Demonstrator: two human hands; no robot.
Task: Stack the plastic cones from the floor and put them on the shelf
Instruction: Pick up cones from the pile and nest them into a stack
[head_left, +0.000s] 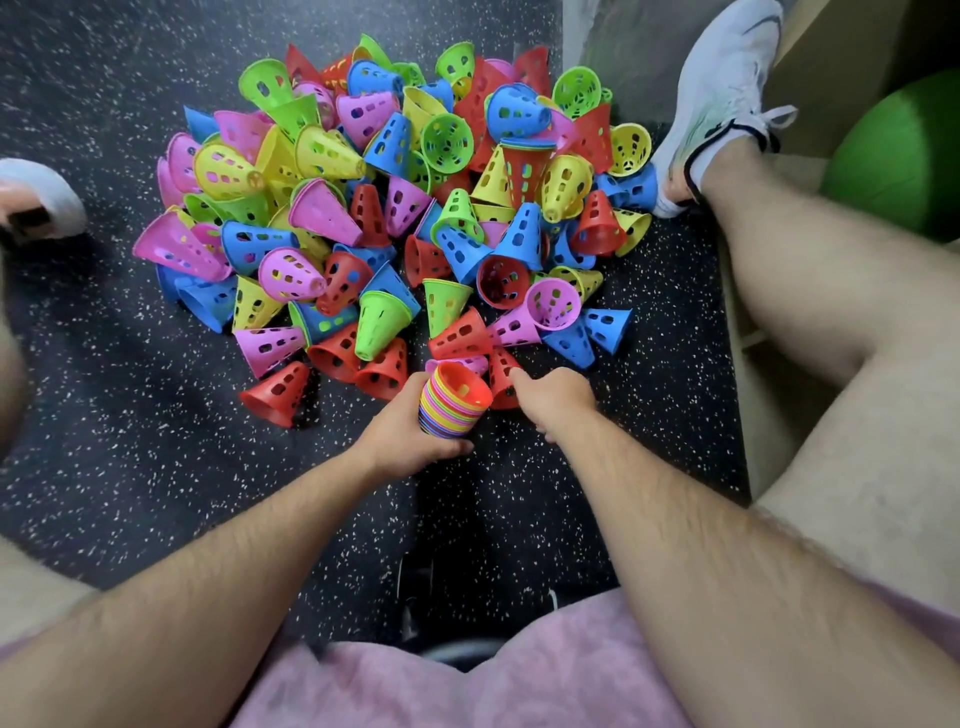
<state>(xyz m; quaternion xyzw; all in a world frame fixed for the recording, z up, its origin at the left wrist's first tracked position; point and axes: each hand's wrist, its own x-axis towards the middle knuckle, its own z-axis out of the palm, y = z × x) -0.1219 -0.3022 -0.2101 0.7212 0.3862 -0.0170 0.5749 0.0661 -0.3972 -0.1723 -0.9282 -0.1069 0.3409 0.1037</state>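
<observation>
- Left hand (410, 434) grips the stack of cones (451, 410) just below centre; its rims are rainbow-striped and a red cone is innermost.
- Right hand (556, 402) curls its fingers on a perforated red cone (500, 376), touching the stack at 2 o'clock.
- The pile of loose cones (389, 208) lies at 12 o'clock on the black speckled floor (130, 415).
- A green ball (904, 156) sits at 2 o'clock.

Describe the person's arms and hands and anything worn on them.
The left forearm and right forearm are bare and hairy, no sleeves in view. The left hand and right hand wear no gloves, and no watch, band or ring shows. A fuzzy pink garment shows at the lower edge.
</observation>
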